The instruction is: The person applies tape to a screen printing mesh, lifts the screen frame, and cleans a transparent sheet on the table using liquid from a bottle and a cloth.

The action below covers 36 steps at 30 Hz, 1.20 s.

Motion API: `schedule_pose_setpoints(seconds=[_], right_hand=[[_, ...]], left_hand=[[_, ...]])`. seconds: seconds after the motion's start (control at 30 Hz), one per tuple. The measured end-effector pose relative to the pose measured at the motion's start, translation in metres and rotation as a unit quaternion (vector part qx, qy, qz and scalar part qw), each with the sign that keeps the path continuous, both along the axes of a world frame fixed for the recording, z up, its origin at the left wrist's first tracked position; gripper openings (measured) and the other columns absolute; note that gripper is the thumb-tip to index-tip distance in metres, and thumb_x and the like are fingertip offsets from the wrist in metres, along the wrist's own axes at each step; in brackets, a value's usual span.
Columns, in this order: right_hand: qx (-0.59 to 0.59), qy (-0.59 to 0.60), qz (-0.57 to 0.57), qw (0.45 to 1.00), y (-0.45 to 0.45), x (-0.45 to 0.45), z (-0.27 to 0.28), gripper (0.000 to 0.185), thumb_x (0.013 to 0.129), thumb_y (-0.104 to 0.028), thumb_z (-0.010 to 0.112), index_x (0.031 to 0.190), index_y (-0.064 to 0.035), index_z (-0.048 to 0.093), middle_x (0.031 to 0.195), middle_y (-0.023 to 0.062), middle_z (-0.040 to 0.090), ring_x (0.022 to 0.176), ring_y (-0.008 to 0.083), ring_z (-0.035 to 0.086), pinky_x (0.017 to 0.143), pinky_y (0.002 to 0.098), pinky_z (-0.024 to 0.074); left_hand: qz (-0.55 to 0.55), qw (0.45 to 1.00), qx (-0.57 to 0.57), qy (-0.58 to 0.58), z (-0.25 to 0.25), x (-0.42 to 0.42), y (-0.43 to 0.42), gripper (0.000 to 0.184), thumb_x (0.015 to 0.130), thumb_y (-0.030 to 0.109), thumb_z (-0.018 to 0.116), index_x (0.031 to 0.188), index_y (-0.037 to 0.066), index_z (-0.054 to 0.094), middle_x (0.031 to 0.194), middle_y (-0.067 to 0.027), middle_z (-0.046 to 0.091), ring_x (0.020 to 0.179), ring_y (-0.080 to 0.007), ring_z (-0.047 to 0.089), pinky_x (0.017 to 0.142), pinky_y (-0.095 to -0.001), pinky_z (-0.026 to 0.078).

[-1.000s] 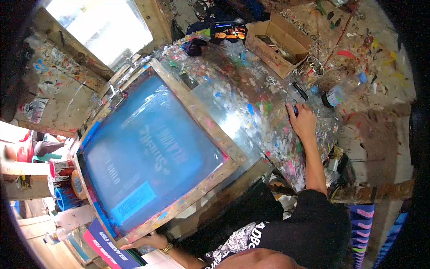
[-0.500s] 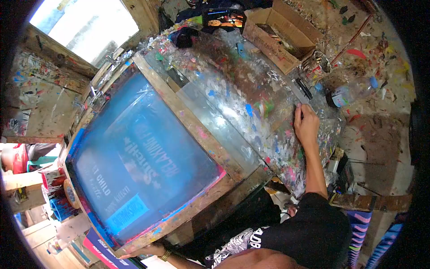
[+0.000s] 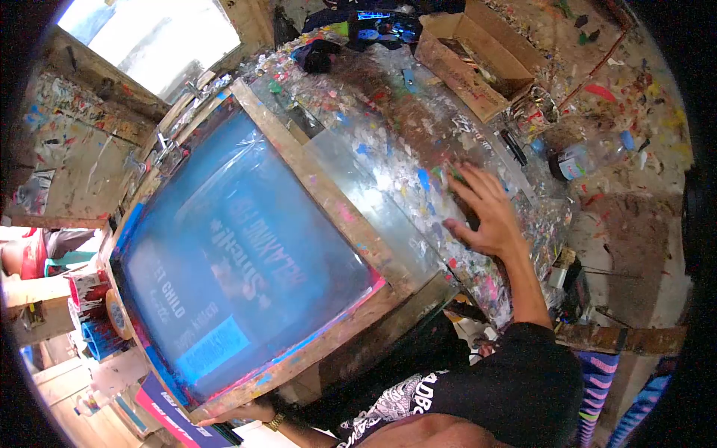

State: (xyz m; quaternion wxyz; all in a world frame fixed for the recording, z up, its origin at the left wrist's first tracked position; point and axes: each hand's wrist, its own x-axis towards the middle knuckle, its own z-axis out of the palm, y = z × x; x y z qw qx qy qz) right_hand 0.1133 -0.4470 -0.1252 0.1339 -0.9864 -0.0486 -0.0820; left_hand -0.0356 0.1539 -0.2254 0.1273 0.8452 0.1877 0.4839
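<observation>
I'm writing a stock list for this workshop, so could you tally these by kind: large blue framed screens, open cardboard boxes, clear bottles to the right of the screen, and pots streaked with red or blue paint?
Large blue framed screen: 1
Open cardboard box: 1
Clear bottle: 1
Paint-streaked pots, red and blue: 2
Total: 5

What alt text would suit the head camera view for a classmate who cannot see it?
A person's right hand spreads over a paint-spattered table beside a large wood-framed blue screen with pale lettering, while the left hand is at the frame's near edge. Farther off are an open cardboard box and a clear plastic bottle.
</observation>
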Motion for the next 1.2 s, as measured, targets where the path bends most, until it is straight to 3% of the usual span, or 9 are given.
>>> schedule_pose_setpoints(seconds=[0.13, 0.4, 0.47, 0.67, 0.77, 0.8, 0.87, 1.07, 1.2], right_hand=[[0.009, 0.059, 0.047, 0.997, 0.011, 0.007, -0.002, 0.069, 0.086, -0.046, 0.064, 0.145, -0.0159, 0.047, 0.155, 0.0146, 0.036, 0.143, 0.0349, 0.033, 0.120, 0.0482, 0.0207], [-0.016, 0.067, 0.044, 0.997, 0.027, 0.033, -0.009, 0.070, 0.093, -0.051, 0.055, 0.148, -0.0104, 0.041, 0.157, 0.0184, 0.029, 0.146, 0.0366, 0.026, 0.120, 0.0481, 0.0185], [-0.022, 0.058, 0.051, 0.997, 0.028, 0.040, -0.011, 0.069, 0.094, -0.052, 0.053, 0.147, -0.0091, 0.041, 0.157, 0.0189, 0.029, 0.146, 0.0364, 0.026, 0.121, 0.0481, 0.0179], [-0.014, 0.046, 0.058, 0.997, 0.032, 0.054, -0.013, 0.069, 0.092, -0.044, 0.060, 0.149, -0.0096, 0.040, 0.157, 0.0166, 0.030, 0.145, 0.0356, 0.027, 0.120, 0.0475, 0.0188], [-0.004, 0.027, 0.066, 0.997, 0.034, 0.059, -0.014, 0.067, 0.093, -0.043, 0.060, 0.148, -0.0090, 0.041, 0.157, 0.0172, 0.031, 0.145, 0.0360, 0.028, 0.120, 0.0479, 0.0188], [-0.002, 0.026, 0.067, 0.997, 0.034, 0.060, -0.014, 0.067, 0.093, -0.042, 0.060, 0.148, -0.0088, 0.041, 0.157, 0.0175, 0.031, 0.145, 0.0361, 0.028, 0.120, 0.0480, 0.0187], [-0.001, 0.026, 0.067, 0.997, 0.034, 0.061, -0.014, 0.066, 0.093, -0.042, 0.060, 0.148, -0.0087, 0.041, 0.157, 0.0178, 0.031, 0.145, 0.0362, 0.028, 0.120, 0.0481, 0.0186], [-0.016, 0.017, 0.068, 0.997, 0.035, 0.065, -0.017, 0.066, 0.097, -0.049, 0.051, 0.146, -0.0070, 0.041, 0.156, 0.0207, 0.031, 0.146, 0.0368, 0.026, 0.121, 0.0489, 0.0157], [-0.029, 0.019, 0.060, 0.998, 0.036, 0.065, -0.015, 0.066, 0.096, -0.049, 0.051, 0.146, -0.0070, 0.041, 0.156, 0.0211, 0.031, 0.146, 0.0369, 0.025, 0.120, 0.0503, 0.0147]], left_hand=[[-0.005, 0.999, -0.035, -0.014, -0.006, -0.001, 0.005, 0.093, 0.095, 0.060, 0.046, 0.157, 0.017, -0.009, 0.153, -0.0194, 0.015, 0.125, -0.0309, 0.040, 0.104, -0.0488, 0.041], [-0.016, 0.995, -0.096, -0.014, -0.028, -0.022, 0.035, 0.102, 0.090, 0.065, 0.049, 0.156, 0.018, -0.012, 0.152, -0.0227, 0.011, 0.130, -0.0341, 0.034, 0.106, -0.0530, 0.037], [0.037, 0.997, -0.056, 0.046, -0.026, -0.022, 0.037, 0.086, 0.101, 0.054, 0.043, 0.157, 0.018, -0.011, 0.143, -0.0228, 0.037, 0.111, -0.0299, 0.057, 0.093, -0.0462, 0.056], [0.009, 0.995, -0.095, -0.019, -0.012, -0.005, 0.015, 0.087, 0.101, 0.060, 0.035, 0.155, 0.016, -0.016, 0.148, -0.0224, 0.030, 0.116, -0.0296, 0.054, 0.094, -0.0454, 0.056], [0.051, 0.998, 0.012, 0.025, 0.016, 0.015, -0.014, 0.085, 0.101, 0.061, 0.032, 0.156, 0.015, -0.014, 0.152, -0.0214, 0.023, 0.121, -0.0317, 0.052, 0.098, -0.0484, 0.054], [-0.009, 0.953, -0.286, -0.098, 0.038, 0.025, -0.030, 0.082, 0.102, 0.058, 0.033, 0.156, 0.015, -0.012, 0.154, -0.0197, 0.021, 0.122, -0.0318, 0.052, 0.100, -0.0498, 0.052], [-0.067, 0.803, -0.554, -0.209, 0.045, 0.030, -0.036, 0.079, 0.103, 0.054, 0.034, 0.156, 0.015, -0.009, 0.156, -0.0179, 0.020, 0.122, -0.0318, 0.051, 0.101, -0.0513, 0.050], [0.008, 0.957, -0.250, -0.146, 0.000, 0.007, -0.002, 0.078, 0.103, 0.054, 0.034, 0.157, 0.011, -0.001, 0.155, -0.0158, 0.029, 0.125, -0.0366, 0.048, 0.106, -0.0510, 0.047], [0.006, 0.983, -0.160, -0.086, 0.000, 0.007, -0.004, 0.084, 0.099, 0.059, 0.036, 0.157, 0.012, -0.003, 0.155, -0.0176, 0.022, 0.129, -0.0377, 0.040, 0.108, -0.0524, 0.040]])
